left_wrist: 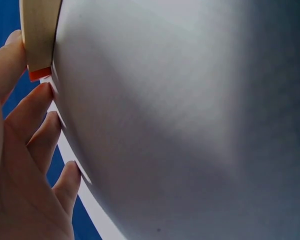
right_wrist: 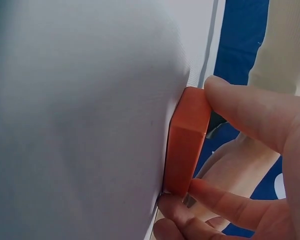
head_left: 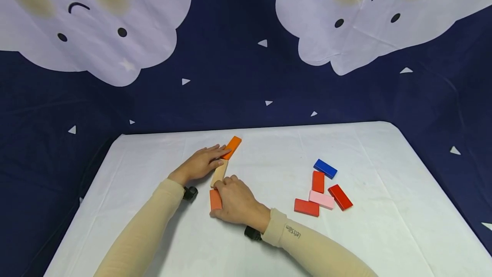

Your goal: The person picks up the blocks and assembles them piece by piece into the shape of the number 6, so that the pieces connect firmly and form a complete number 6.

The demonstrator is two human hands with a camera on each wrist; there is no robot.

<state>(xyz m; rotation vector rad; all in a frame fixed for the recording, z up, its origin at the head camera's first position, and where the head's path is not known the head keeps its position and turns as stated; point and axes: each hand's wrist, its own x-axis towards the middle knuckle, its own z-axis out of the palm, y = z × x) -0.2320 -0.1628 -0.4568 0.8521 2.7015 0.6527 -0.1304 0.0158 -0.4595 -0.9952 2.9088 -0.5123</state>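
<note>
An orange block (head_left: 234, 145), a natural wood block (head_left: 220, 174) and a darker orange block (head_left: 215, 200) lie in a slightly bent row on the white table. My left hand (head_left: 200, 163) rests at the join of the far two, its fingers extended over the orange block. Its thumb touches the wood block (left_wrist: 39, 37) in the left wrist view, where a bit of orange shows beyond. With thumb and fingertips at its two ends, my right hand (head_left: 237, 200) pinches the darker orange block (right_wrist: 187, 140), which lies flat on the cloth.
To the right lies a loose group: a blue block (head_left: 325, 169), a pink block (head_left: 321, 199) and several red blocks (head_left: 306, 207). The pink one overlaps a red one. A dark blue curtain with cloud prints (head_left: 230, 76) hangs behind the white table (head_left: 269, 148).
</note>
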